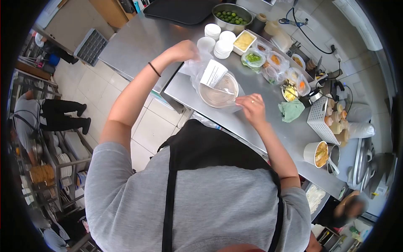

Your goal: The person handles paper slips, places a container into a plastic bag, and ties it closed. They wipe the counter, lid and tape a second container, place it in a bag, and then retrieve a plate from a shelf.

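A round takeaway container [218, 93] sits at the counter's front edge inside a clear plastic bag [195, 72]. A printed paper slip [214, 73] lies over the container's top. On the far left side of the bag, my left hand [184, 51] is closed on the gathered plastic, its fingertips partly hidden and blurred. My right hand [252, 108] pinches the bag's edge beside the container's right rim. White stacked cups [223, 48] stand just past my left hand. Right of them are a tub of yellow food [244, 42] and a bag of chopped greens [253, 58].
At the back are a bowl of limes [231, 17] and a black tray [178, 10]. A green cloth [291, 110], a white basket of bottles [323, 119] and a food cup [317, 154] stand to the right. Other people [50, 115] are on the left and lower right.
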### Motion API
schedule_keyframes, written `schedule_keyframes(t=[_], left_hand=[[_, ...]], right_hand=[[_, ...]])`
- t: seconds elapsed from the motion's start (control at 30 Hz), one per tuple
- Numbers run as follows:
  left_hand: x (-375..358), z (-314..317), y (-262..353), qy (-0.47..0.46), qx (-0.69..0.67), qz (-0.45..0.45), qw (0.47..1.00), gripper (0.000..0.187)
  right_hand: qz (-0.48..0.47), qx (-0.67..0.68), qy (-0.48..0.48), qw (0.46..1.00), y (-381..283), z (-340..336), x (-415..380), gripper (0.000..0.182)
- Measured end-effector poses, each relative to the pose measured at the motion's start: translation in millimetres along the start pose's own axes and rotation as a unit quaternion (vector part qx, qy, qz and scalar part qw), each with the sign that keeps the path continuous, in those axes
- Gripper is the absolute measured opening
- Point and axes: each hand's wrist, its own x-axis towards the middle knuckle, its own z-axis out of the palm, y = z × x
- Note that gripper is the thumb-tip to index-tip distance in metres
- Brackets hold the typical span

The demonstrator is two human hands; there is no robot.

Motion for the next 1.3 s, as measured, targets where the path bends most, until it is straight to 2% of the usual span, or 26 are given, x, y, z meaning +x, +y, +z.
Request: schedule_keyframes(t=[0.07,0.1,0.17,0.2,0.23,0.27,0.3,0.37,0.4,0.43,0.47,0.5,0.57,0.6,0.67,0.73,0.8,0.87,0.9,0.97,1.1,1.17,1.23,1.3], left_hand=[[-1.8,-5.4,1.1,0.001,-0.043,-0.015,0.999,0.023],[-3.9,-15.2,3.8,-0.002,-0.038,-0.017,0.999,0.023],[-7.5,-28.6,10.9,-0.009,-0.031,-0.015,0.999,0.022],[-12.9,-30.5,17.0,0.028,0.007,0.002,1.0,0.021],[-17.9,-31.6,24.9,0.064,0.044,0.021,0.997,0.02],[-23.4,-32.0,35.3,0.07,0.061,0.026,0.995,0.019],[-27.7,-30.8,44.1,0.062,0.063,0.039,0.995,0.019],[-35.6,-27.2,60.8,0.17,0.116,0.068,0.976,0.017],[-39.1,-27.9,71.5,0.163,0.116,0.08,0.977,0.017],[-43.4,-30.1,82.4,0.166,0.106,0.08,0.977,0.015],[-48.1,-30.0,90.8,0.172,0.097,0.079,0.977,0.014],[-53.3,-24.7,99.6,0.169,0.099,0.087,0.977,0.014],[-64.2,-10.8,120.9,0.171,0.086,0.134,0.972,0.01],[-70.1,-6.6,130.6,0.17,0.088,0.137,0.972,0.01],[-81.7,-5.8,146.9,0.174,0.113,0.126,0.97,0.01],[-91.1,-16.4,147.9,0.189,0.092,0.103,0.972,0.012],[-100.6,-30.4,136.6,0.21,0.073,0.073,0.972,0.013],[-114.9,-49.9,110.3,0.299,0.003,0.04,0.954,0.016],[-123.2,-58.1,97.2,0.309,0.009,0.03,0.95,0.016],[-140.1,-70.9,72.2,0.392,-0.044,-0.043,0.918,0.015],[-174.2,-77.9,29.1,0.441,-0.074,-0.122,0.886,0.014],[-187.5,-73.6,7.5,0.448,-0.094,-0.127,0.88,0.013],[-198.0,-67.7,-11.8,0.453,-0.114,-0.131,0.874,0.012],[-202.8,-58.2,-25.4,0.437,-0.214,-0.145,0.862,0.013]], right_hand=[[0.121,0.142,-0.009,0.982,-12.7,-19.9,17.2,0.008],[0.126,0.14,-0.005,0.982,-16.9,-26.1,22.6,0.008],[0.207,0.214,-0.084,0.951,-20.5,-36.7,33.3,0.008],[0.211,0.211,-0.08,0.951,-19.0,-42.0,37.0,0.008],[0.192,0.114,-0.201,0.954,-16.1,-48.2,39.5,0.012],[0.174,0.014,-0.318,0.932,-14.7,-57.3,41.6,0.017],[0.186,0.009,-0.311,0.932,-18.6,-71.6,49.0,0.017],[0.176,0.071,-0.305,0.933,-32.7,-99.1,72.1,0.023],[0.188,0.067,-0.299,0.933,-38.0,-103.4,80.3,0.023],[0.229,0.125,-0.28,0.924,-43.5,-103.6,90.0,0.027],[0.266,0.183,-0.259,0.91,-46.6,-100.6,98.6,0.032],[0.271,0.18,-0.252,0.911,-45.1,-90.4,102.2,0.032],[0.277,0.216,-0.156,0.923,-38.8,-61.0,102.8,0.033],[0.279,0.215,-0.152,0.924,-41.1,-51.8,105.8,0.033],[0.246,0.216,-0.119,0.937,-44.4,-37.6,110.0,0.023],[0.229,0.246,-0.091,0.937,-33.1,-22.9,110.8,0.023],[0.204,0.28,-0.067,0.936,-29.9,-18.1,122.1,0.024],[0.309,0.431,-0.081,0.844,-34.7,-23.1,145.5,0.02],[0.297,0.438,-0.089,0.844,-37.0,-21.4,160.1,0.02],[0.288,0.445,-0.082,0.844,-34.0,-12.9,191.3,0.014],[0.274,0.399,-0.058,0.873,1.2,41.4,268.0,0.014],[0.218,0.38,-0.03,0.898,24.2,68.8,303.7,0.014],[0.232,0.347,-0.054,0.907,31.4,85.2,338.7,0.015],[0.255,0.305,-0.09,0.913,35.1,103.5,365.9,0.015]])
